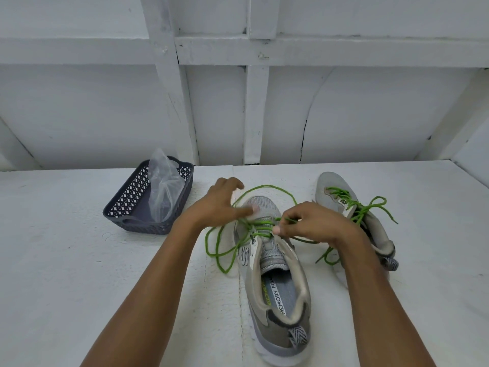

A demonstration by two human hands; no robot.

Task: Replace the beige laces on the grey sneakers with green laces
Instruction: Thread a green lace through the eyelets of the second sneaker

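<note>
A grey sneaker [275, 282] lies in front of me, toe pointing away, with a green lace [219, 250] threaded through its lower eyelets and looping loosely to its left and over the toe. My left hand [222, 205] hovers over the toe with fingers spread; its blurred thumb and forefinger sit at the lace. My right hand [315, 223] pinches the green lace at the sneaker's right eyelets. A second grey sneaker [341, 192] lies further right, laced in green with a tied bow, partly hidden behind my right wrist.
A dark grey lattice basket [127, 202] stands at the left on the white table [66, 260], holding a clear plastic bag [164, 189]. A white panelled wall rises right behind the table's far edge.
</note>
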